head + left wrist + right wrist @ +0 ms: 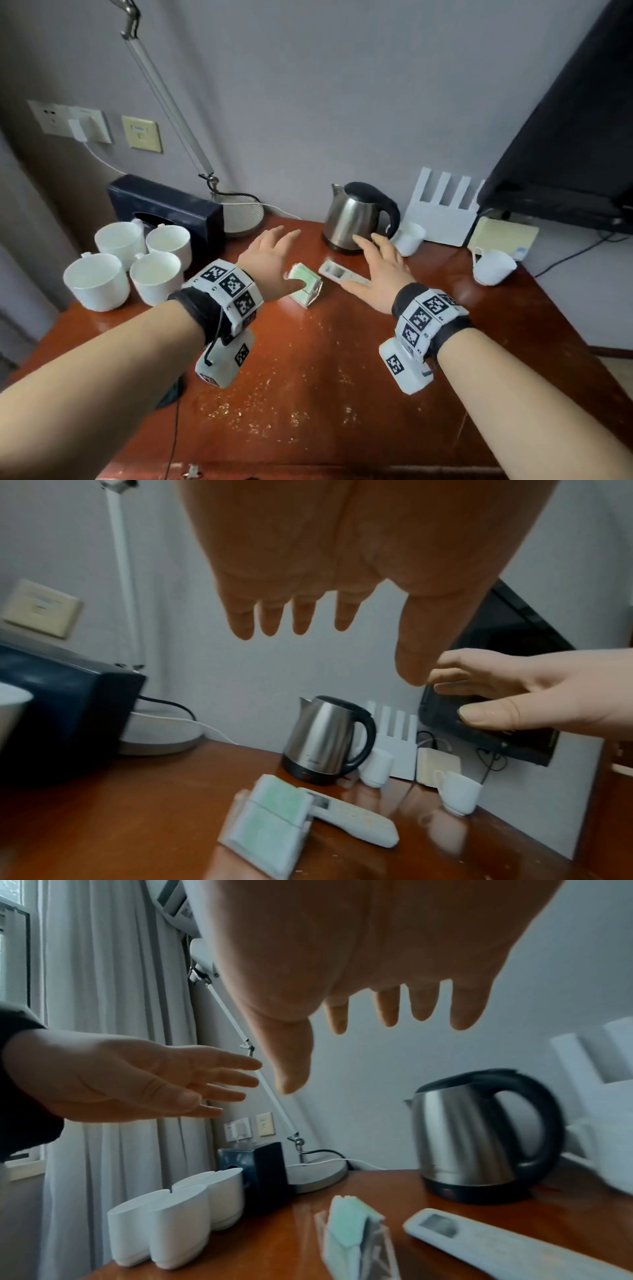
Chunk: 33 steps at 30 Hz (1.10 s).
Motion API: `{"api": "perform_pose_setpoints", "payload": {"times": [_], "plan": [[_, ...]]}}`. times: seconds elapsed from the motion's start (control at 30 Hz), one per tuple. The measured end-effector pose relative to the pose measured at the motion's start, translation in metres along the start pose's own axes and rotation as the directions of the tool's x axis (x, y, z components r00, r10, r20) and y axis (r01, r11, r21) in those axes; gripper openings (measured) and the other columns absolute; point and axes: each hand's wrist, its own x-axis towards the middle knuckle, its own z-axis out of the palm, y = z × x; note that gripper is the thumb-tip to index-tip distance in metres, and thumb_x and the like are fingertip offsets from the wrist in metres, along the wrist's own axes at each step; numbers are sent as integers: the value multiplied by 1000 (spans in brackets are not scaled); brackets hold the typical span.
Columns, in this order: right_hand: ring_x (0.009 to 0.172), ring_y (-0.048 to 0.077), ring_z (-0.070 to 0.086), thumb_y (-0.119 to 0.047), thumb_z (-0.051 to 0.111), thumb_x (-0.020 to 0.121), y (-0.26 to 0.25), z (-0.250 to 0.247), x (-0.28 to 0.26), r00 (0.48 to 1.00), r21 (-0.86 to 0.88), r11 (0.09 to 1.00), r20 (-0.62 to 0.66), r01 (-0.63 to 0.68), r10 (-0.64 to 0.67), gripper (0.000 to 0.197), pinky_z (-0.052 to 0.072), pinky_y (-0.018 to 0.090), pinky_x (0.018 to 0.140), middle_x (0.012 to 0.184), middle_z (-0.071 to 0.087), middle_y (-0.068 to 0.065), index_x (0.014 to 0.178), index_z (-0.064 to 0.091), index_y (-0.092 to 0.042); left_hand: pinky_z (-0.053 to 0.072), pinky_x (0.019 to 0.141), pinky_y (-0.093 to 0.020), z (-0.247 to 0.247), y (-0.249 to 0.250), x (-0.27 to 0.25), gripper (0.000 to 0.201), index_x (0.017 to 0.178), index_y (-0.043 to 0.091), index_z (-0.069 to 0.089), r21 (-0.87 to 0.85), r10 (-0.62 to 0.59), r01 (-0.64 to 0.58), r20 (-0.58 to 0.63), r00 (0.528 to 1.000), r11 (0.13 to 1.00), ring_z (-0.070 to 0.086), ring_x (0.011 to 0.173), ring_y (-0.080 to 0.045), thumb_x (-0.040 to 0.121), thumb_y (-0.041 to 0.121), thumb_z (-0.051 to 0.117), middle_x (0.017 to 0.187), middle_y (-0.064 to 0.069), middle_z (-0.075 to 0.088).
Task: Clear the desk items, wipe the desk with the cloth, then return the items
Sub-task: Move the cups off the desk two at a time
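While both hands are held flat above the worktop (308, 370), nothing is gripped: the fingers (284, 236) of the left hand (270, 263) and of the right hand (383, 270) are spread straight. At frame centre the card holder (306, 282) is seen just under the left thumb, and the remote (342, 275) just beside it, under the right thumb, its long axis running toward lower right. The kettle (356, 216) is placed beyond, nearer the right fingertips. No cloth is seen.
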Motion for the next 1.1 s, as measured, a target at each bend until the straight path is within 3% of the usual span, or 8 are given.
{"api": "perform_pose_setpoints", "payload": {"times": [0.2, 0.43, 0.57, 0.83, 1.1], "plan": [[144, 23, 7, -40, 56, 88, 83, -27, -26, 996, -8, 996, -15, -89, 89, 71, 18, 45, 116, 155, 9, 1, 147, 17, -32, 21, 117, -39, 32, 78, 21, 86, 149, 29, 12, -42, 113, -110, 83, 990, 993, 12, 145, -24, 82, 38, 66, 157, -3, 8], [144, 23, 12, -39, 56, 89, 155, -43, -17, 979, 15, 979, 0, -202, 202, 69, 21, 42, 117, 156, 10, 0, 146, 18, -33, 23, 116, -39, 53, 129, 72, 82, 149, 30, 15, -6, 198, -200, 155, 968, 980, 15, 144, -25, 84, 36, 64, 156, -1, 9], [143, 24, 15, -38, 55, 90, 190, -54, -6, 958, 26, 958, 32, -287, 286, 63, 20, 34, 115, 155, 11, 0, 145, 24, -31, 23, 116, -37, 70, 154, 111, 81, 149, 30, 15, 10, 241, -248, 193, 951, 969, 15, 144, -23, 85, 34, 64, 156, -1, 9], [139, 27, 20, -37, 56, 89, 283, -80, 36, 912, 4, 913, 56, -408, 407, 60, 26, 38, 111, 152, 18, 3, 143, 29, -29, 22, 117, -39, 114, 202, 191, 81, 149, 27, 17, 60, 197, -224, 296, 935, 973, 13, 144, -25, 83, 34, 65, 157, -4, 7], [134, 28, 25, -34, 60, 85, 397, -92, 114, 914, -78, 922, 126, -379, 386, 67, 29, 38, 108, 148, 23, 1, 143, 26, -30, 21, 115, -41, 174, 264, 275, 81, 149, 29, 13, 134, 31, -74, 299, 954, 988, 5, 145, -25, 85, 39, 62, 157, -5, 2]]}}
